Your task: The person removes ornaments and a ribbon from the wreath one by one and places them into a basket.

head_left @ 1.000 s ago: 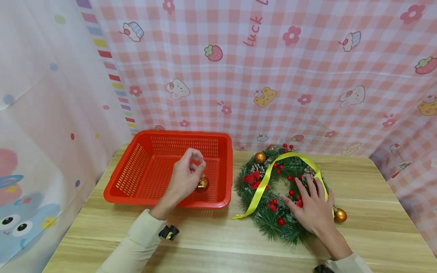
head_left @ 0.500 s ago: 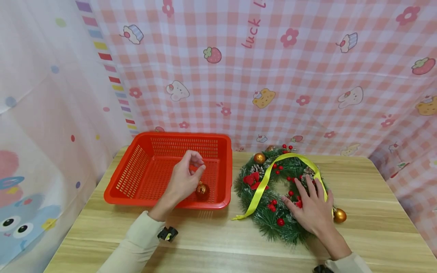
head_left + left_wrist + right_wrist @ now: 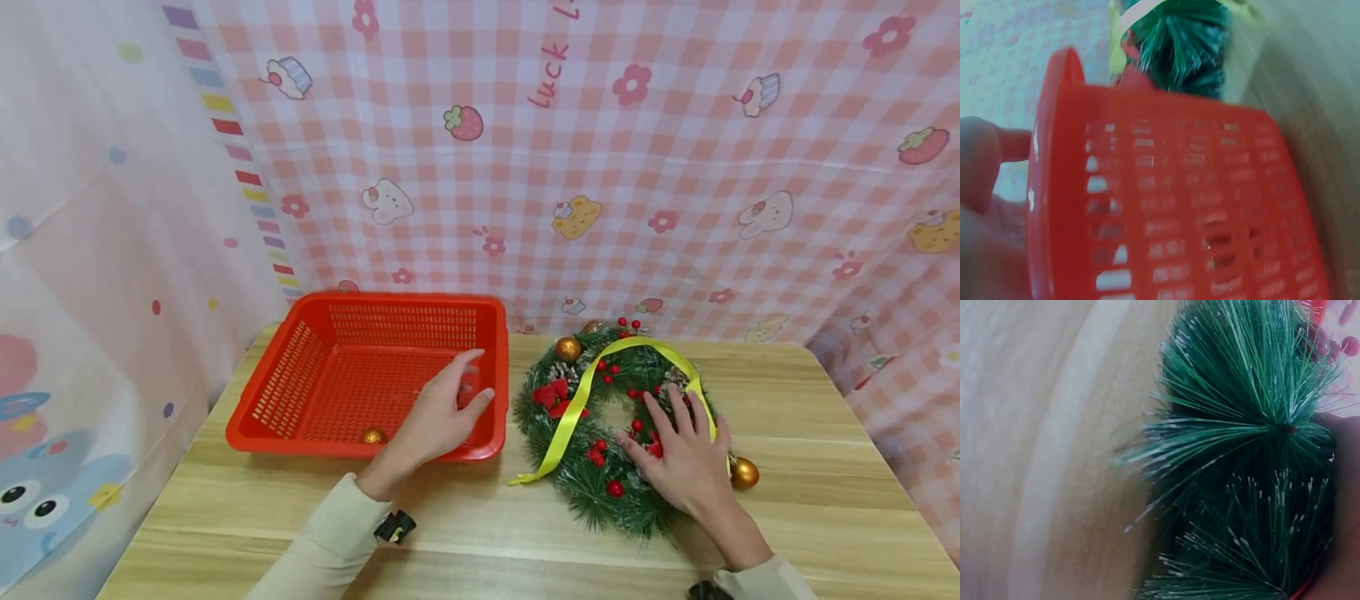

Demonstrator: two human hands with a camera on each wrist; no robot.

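place: I read it as a staged home-style craft corner, not a real room
backdrop: pink checked cloth [image 3: 675,167] with cupcakes, strawberries, bears hung behind
left side: I see a pastel cartoon curtain [image 3: 90,292]
surface: light wood-grain counter [image 3: 810,500]
props: red plastic basket [image 3: 300,383], Christmas wreath [image 3: 585,492]

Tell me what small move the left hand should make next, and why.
Probably carry the left hand across to the wreath for another gold ball. It hovers open over the red basket, holding nothing; one gold ball already lies inside. The right hand rests flat on the wreath, steadying it.
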